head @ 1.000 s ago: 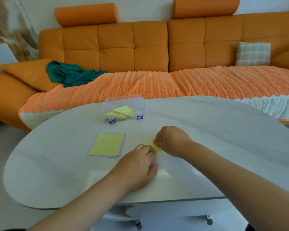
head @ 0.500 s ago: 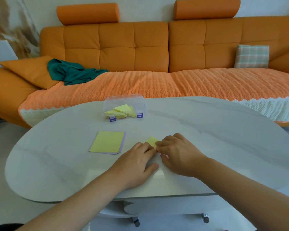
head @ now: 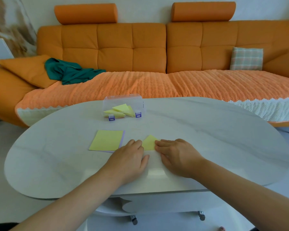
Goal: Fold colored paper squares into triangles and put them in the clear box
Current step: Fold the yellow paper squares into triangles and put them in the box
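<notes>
A folded yellow triangle (head: 149,143) is seen lying on the white surface (head: 207,139), near its front edge, with the tip pointed away from the person. It is pressed down from both sides. The left hand (head: 129,158) is laid flat, palm down, and its fingertips are placed on the left corner of the triangle; the fingers are kept together and almost straight. The right hand (head: 175,155) is also laid flat, and its fingers are rested on the right corner. Nothing is pinched by either hand.

Just beside the left hand, on its left, a stack of paper squares (head: 107,140) is placed, with a yellow sheet on top and a lilac edge shown under it. Further back, a clear box (head: 123,99) with two purple clips is set on the surface, and several yellow triangles (head: 119,110) are kept inside it.

Behind the surface an orange sofa (head: 132,50) is seen. A green cloth (head: 70,72) is left on its seat at the left, and a checked cushion (head: 247,58) is leaned at the right.
</notes>
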### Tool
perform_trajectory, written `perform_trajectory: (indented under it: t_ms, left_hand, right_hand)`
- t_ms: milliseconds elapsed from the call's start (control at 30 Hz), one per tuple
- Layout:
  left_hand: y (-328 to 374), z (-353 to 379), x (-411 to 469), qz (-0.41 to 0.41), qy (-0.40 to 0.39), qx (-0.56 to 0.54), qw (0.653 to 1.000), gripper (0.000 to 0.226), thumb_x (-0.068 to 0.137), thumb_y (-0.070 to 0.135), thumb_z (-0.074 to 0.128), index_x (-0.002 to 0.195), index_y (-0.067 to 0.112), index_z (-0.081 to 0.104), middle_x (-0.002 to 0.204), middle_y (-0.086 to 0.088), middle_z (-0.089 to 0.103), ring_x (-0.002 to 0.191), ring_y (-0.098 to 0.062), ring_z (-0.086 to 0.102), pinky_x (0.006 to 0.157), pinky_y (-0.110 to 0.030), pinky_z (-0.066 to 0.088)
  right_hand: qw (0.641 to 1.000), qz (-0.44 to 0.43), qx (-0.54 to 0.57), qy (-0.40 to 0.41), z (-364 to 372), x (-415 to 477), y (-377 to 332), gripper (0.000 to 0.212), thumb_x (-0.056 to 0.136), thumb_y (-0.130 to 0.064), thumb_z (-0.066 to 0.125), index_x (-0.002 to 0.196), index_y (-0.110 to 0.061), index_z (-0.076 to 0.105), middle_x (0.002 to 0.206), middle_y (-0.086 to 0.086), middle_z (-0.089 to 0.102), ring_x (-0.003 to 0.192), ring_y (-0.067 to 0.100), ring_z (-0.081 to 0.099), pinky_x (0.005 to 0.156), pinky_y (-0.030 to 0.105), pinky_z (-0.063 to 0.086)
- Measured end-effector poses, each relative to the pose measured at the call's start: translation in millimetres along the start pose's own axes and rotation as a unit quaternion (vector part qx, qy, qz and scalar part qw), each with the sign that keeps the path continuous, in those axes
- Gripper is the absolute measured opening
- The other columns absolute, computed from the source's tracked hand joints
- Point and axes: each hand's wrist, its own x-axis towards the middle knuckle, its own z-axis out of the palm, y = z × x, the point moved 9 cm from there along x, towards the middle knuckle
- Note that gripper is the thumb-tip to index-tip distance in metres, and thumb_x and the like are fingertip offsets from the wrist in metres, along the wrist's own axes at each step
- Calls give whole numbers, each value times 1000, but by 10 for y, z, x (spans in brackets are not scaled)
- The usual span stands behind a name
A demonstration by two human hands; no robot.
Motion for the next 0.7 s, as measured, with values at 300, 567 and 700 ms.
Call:
perform_trajectory:
  t_ms: [300, 567, 700]
  left_hand:
    - [-218, -27, -128, -44, 33, -2, 998, 36, 104, 33, 29, 100, 13, 58, 106, -1, 48, 105, -17, 45, 86, -29, 42]
    - [2, -228, -97, 31, 117, -9, 993, 28, 94, 16, 47, 99, 0, 69, 101, -15, 66, 96, -31, 62, 84, -40, 54]
    - [124, -33, -1, 58, 58, -135, 987, 43, 102, 30, 44, 139, 10, 50, 143, -1, 48, 134, -14, 40, 109, -29, 36]
  right_hand:
    - [999, 20, 31, 5, 1, -7, 25, 39, 100, -26, 44, 135, -24, 62, 152, -9, 47, 140, 13, 44, 97, 34, 45]
    - [1000, 17, -12, 0, 13, 45, -52, 38, 101, -31, 34, 119, -24, 66, 142, -11, 56, 134, 13, 50, 93, 33, 42]
    - [1000, 5, -7, -4, 35, 97, -148, 41, 98, -29, 31, 122, -23, 64, 130, -10, 62, 123, 16, 55, 88, 38, 43]
